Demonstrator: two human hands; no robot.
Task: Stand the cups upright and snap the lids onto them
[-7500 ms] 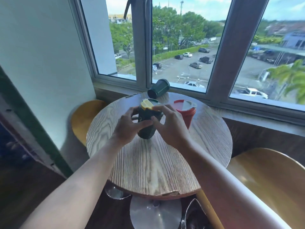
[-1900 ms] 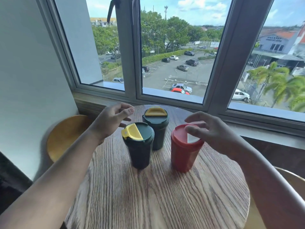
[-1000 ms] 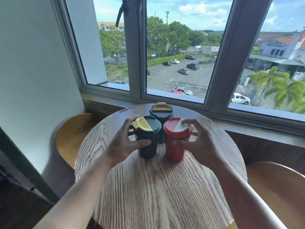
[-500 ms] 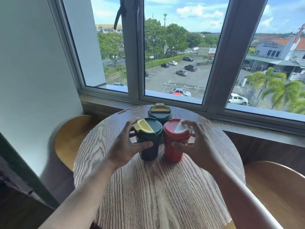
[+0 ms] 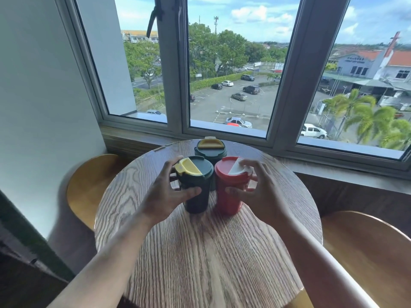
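Wrapping the near green cup (image 5: pixel 198 192), the left hand (image 5: pixel 165 195) clasps it left of the red cup (image 5: pixel 230 190), which the right hand (image 5: pixel 259 192) clasps; the far green cup (image 5: pixel 210 150) stands behind.

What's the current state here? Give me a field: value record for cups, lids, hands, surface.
surface: round wooden table by a window
cups: three, all upright, clustered close together
front green cup: green lid with yellow flap, lid on
red cup: red lid with white flap, lid on
rear green cup: behind the other two, lid on
left hand: wrapped around the front green cup
right hand: wrapped around the red cup, fingers near its lid
task status: all cups look upright and lidded
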